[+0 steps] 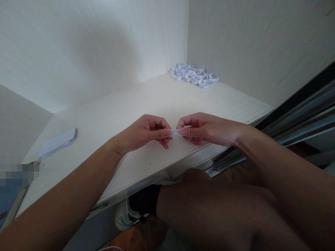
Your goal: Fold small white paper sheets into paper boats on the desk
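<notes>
My left hand [149, 132] and my right hand [201, 129] meet over the front part of a pale wooden shelf [117, 115]. Both pinch a small folded piece of white paper [176, 132] between thumb and forefinger, one hand at each end. The other fingers of both hands are curled in. Most of the paper is hidden by the fingertips.
A heap of several small folded white paper pieces [193, 75] lies in the far right corner of the shelf. A stack of flat white paper slips [57, 143] rests at the left. White walls close the shelf in. My knee [209, 198] and a shoe [125, 214] are below its front edge.
</notes>
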A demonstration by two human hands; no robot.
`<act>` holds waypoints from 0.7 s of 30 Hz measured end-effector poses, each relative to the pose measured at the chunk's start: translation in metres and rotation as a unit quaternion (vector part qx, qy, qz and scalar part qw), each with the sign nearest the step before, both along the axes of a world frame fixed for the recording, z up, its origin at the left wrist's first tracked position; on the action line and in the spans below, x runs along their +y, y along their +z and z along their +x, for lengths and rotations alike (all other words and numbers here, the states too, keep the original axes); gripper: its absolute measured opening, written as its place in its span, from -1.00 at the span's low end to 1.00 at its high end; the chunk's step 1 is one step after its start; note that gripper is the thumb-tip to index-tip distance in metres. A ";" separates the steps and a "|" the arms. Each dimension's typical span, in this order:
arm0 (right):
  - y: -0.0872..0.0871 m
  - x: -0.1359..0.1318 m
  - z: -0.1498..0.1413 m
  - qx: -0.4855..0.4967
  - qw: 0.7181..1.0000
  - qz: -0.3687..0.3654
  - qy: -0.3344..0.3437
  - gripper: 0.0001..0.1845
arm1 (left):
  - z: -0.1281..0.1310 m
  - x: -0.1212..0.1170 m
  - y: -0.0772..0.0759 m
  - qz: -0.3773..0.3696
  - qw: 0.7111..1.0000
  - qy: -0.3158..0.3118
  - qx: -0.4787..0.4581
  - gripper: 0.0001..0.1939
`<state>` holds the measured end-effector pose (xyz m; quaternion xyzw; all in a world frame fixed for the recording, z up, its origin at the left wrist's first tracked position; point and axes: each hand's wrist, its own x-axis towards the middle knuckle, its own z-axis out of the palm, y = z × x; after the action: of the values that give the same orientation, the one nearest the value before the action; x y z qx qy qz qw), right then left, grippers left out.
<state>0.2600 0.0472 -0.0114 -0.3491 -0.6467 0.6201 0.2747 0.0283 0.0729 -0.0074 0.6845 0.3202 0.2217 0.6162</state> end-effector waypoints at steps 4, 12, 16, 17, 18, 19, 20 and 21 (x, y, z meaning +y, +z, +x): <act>-0.003 0.002 0.004 -0.072 0.989 0.119 -0.058 -0.87 | 0.004 0.000 -0.008 0.146 0.988 0.045 0.024 -0.86; -0.012 0.002 0.000 -0.114 0.892 0.406 -0.161 -0.82 | 0.005 0.001 -0.012 0.511 0.855 0.084 0.032 -0.93; -0.013 0.000 -0.004 -0.116 0.846 0.486 -0.184 -0.79 | 0.006 0.002 -0.010 0.550 0.828 0.110 -0.003 -0.94; -0.014 0.000 -0.005 -0.117 0.840 0.494 -0.191 -0.79 | 0.006 0.002 -0.009 0.560 0.821 0.115 -0.007 -0.94; -0.015 0.000 -0.006 -0.118 0.836 0.498 -0.197 -0.81 | 0.006 0.002 -0.009 0.568 0.814 0.119 -0.009 -0.94; -0.016 -0.001 -0.006 -0.117 0.835 0.497 -0.205 -0.84 | 0.006 0.002 -0.009 0.575 0.808 0.124 -0.012 -0.94; -0.016 -0.001 -0.007 -0.113 0.836 0.493 -0.213 -0.88 | 0.006 0.001 -0.009 0.581 0.803 0.129 -0.015 -0.94; -0.016 -0.002 -0.008 -0.107 0.838 0.487 -0.221 -0.92 | 0.006 0.001 -0.010 0.586 0.799 0.134 -0.018 -0.94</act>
<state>0.2521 0.0457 -0.0273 -0.3682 -0.7965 0.1071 0.4675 0.0346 0.0742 -0.0170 0.8612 0.2062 0.4596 0.0677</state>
